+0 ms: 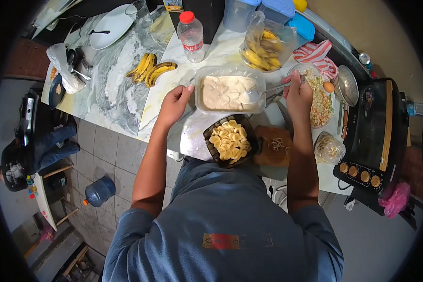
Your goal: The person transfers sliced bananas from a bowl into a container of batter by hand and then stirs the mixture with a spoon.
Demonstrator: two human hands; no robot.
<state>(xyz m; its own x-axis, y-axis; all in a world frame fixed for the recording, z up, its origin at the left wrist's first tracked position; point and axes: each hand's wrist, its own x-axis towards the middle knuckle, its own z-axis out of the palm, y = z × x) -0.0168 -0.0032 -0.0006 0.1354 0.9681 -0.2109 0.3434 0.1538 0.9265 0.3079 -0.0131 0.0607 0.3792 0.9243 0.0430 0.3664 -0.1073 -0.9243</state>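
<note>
A clear rectangular container [230, 109] holds a pale creamy mixture with round slices in it. My left hand [176, 104] is closed at the container's left edge, thumb up by the rim. In my right hand [298, 96] is the handle of a metal spoon [251, 97], whose bowl rests in the cream at the container's right side. Nearer to my body, a dark square bowl [213, 149] is heaped with banana slices [230, 140]. Right of that bowl lies a brown board [272, 157] with thin peel-like strips on it.
Bananas [150, 69] lie at the back left, beside a red-capped bottle [191, 37]. A bag of bananas [265, 51] stands behind the container. To the right are a bowl of chopped food [320, 98], an egg [329, 87], a strainer [347, 84] and an oven [369, 131].
</note>
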